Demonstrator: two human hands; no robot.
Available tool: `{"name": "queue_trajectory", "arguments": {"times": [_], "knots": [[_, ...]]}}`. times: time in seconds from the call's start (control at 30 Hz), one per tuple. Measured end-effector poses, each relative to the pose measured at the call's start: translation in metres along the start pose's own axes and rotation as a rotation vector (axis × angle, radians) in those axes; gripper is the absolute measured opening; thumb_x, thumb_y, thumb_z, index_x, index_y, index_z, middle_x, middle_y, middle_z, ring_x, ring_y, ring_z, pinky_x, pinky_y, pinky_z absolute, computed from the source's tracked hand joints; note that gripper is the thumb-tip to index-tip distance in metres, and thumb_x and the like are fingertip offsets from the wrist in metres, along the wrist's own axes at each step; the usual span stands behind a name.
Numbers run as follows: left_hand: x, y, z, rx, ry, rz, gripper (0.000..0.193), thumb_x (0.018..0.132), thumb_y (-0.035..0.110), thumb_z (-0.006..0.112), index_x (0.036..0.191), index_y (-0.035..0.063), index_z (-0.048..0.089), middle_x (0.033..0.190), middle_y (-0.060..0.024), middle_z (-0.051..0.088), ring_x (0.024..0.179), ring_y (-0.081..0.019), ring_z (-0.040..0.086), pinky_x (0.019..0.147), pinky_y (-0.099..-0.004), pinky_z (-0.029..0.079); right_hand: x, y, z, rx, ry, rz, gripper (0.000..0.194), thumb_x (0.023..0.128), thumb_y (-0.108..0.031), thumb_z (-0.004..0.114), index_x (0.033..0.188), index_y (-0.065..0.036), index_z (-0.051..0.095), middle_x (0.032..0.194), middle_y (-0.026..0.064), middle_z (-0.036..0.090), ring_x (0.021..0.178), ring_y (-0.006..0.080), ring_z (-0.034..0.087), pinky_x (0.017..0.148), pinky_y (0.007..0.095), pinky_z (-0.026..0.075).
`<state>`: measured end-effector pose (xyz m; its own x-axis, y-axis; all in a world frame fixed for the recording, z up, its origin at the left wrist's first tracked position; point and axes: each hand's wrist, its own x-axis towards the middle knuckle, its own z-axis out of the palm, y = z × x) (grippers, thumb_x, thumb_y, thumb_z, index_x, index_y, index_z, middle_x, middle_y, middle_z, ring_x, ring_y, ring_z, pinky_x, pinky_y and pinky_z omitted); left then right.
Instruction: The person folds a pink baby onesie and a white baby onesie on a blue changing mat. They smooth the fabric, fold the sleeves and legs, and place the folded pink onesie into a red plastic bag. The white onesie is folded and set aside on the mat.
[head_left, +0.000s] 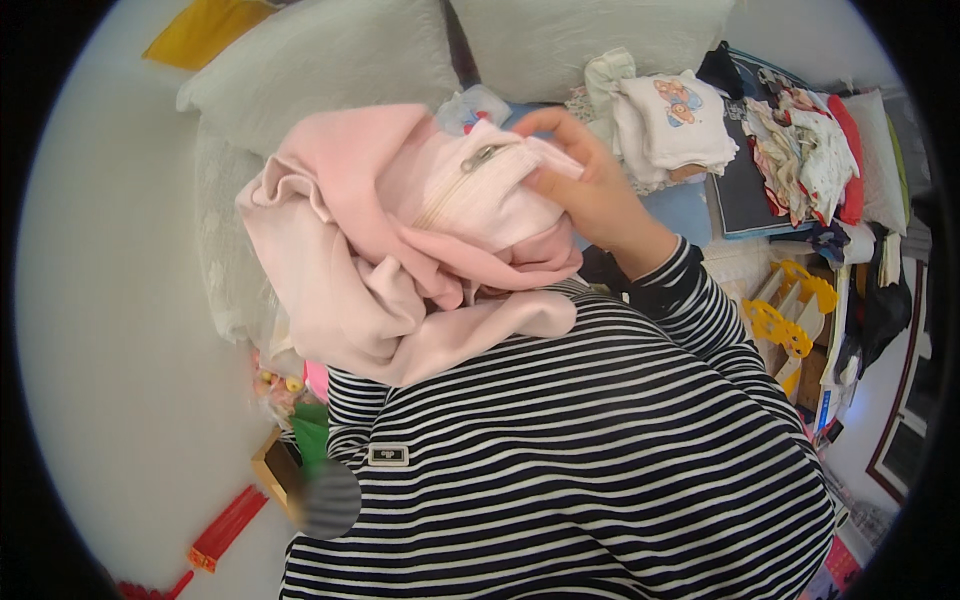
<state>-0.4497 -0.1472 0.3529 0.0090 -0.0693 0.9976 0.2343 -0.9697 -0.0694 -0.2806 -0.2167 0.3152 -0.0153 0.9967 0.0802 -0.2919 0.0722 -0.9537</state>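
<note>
A pale pink garment (330, 300) with a darker pink lining and a zipper is bunched up in front of my chest. My right hand (592, 184) pinches its whitish edge close to the metal zipper pull (478, 157). Thumb and fingers close on the fabric there. On the other side, my left sleeve (356, 412) runs up under the cloth, and the left hand itself is hidden. Past my right hand sits a stack of folded white clothes (667, 120), the top one bearing a printed cartoon figure.
Large pale cushions (322, 75) line the back. At the right, a heap of patterned clothes (806, 154) lies on a dark mat (739, 202), near a yellow-and-white rack (787, 319). Bagged fruit (281, 386) and a cardboard box (274, 465) stand at lower left.
</note>
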Motion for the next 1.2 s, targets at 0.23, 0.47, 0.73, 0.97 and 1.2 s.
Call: {"name": "queue_trajectory", "arguments": {"times": [0.23,0.47,0.73,0.97,1.2], "knots": [[-0.006,0.01,-0.011,0.028,-0.095,-0.012,0.034,0.062,0.034,0.081,0.082,0.009,0.07,0.067,0.0071,0.06,0.051,-0.0033,0.046,0.048,-0.0163,0.036,-0.007,0.008,-0.007,0.219,-0.073,0.019,0.027,0.089,-0.01,0.052,0.112,-0.01,0.038,0.106,0.0108,0.058,0.096,0.0152,0.055,0.083,0.0267,0.045],[-0.003,0.016,-0.022,0.067,-0.18,0.01,0.037,0.062,0.035,0.081,0.084,0.0079,0.068,0.071,0.0046,0.059,0.056,-0.0062,0.048,0.052,-0.0183,0.038,0.002,-0.008,-0.005,0.785,-0.19,0.43,0.064,0.086,-0.023,0.054,0.143,-0.012,0.025,0.13,0.0167,0.044,0.121,0.0267,0.044,0.101,0.0365,0.036],[-0.003,0.038,-0.046,0.171,-0.322,-0.041,0.04,0.062,0.036,0.081,0.085,0.0068,0.066,0.076,0.0016,0.059,0.06,-0.0096,0.05,0.055,-0.0205,0.041,0.006,-0.024,0.012,-0.238,-0.46,-0.007,0.092,0.07,-0.016,0.064,0.146,-0.004,0.015,0.151,0.0133,0.016,0.139,0.022,0.015,0.112,0.0332,0.013],[-0.008,0.049,-0.059,0.244,-0.372,-0.096,0.043,0.062,0.037,0.081,0.086,0.0057,0.064,0.08,-0.001,0.059,0.064,-0.0125,0.053,0.059,-0.0224,0.043,-0.006,-0.02,0.025,-0.178,-0.436,-0.157,0.102,0.073,-0.008,0.06,0.146,-0.007,-0.01,0.152,0.015,0.005,0.139,0.024,0.017,0.111,0.0341,0.014],[-0.008,0.048,-0.062,0.252,-0.375,-0.1,0.045,0.062,0.037,0.082,0.087,0.0047,0.062,0.084,-0.0035,0.059,0.069,-0.0155,0.055,0.062,-0.0243,0.046,0.004,-0.021,0.037,0.746,-0.294,0.236,0.086,0.082,-0.008,0.061,0.146,-0.006,0.003,0.136,0.0154,0.04,0.12,0.0231,0.045,0.102,0.0379,0.036]]}}
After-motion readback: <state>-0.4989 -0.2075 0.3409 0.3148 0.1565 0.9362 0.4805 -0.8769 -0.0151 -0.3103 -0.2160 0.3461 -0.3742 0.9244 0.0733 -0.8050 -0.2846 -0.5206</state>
